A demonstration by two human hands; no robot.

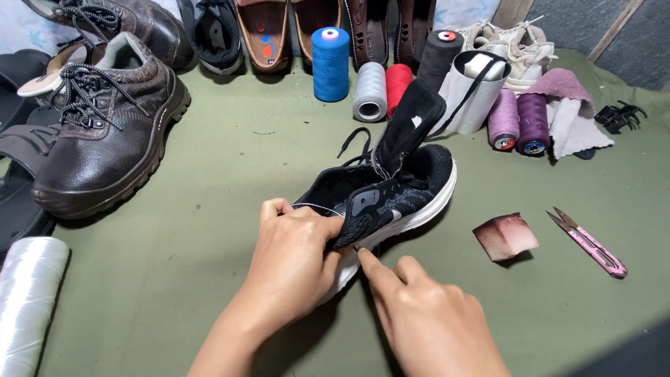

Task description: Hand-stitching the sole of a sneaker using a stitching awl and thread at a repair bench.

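Hidden and cut-off parts

The sneaker [391,192] toe is covered by the left hand [296,262]; the white spool [28,300] at 8 o'clock is cropped.

You are looking down on an olive-green cloth [209,230] that covers the whole work surface, lightly creased and evenly lit by soft light with short shadows. Along the far edge, at upper right, a grey wall panel [565,24] crossed by slanting wooden battens [614,31] closes the space. At lower right lies a dark strip [628,356], possibly the cloth's edge.
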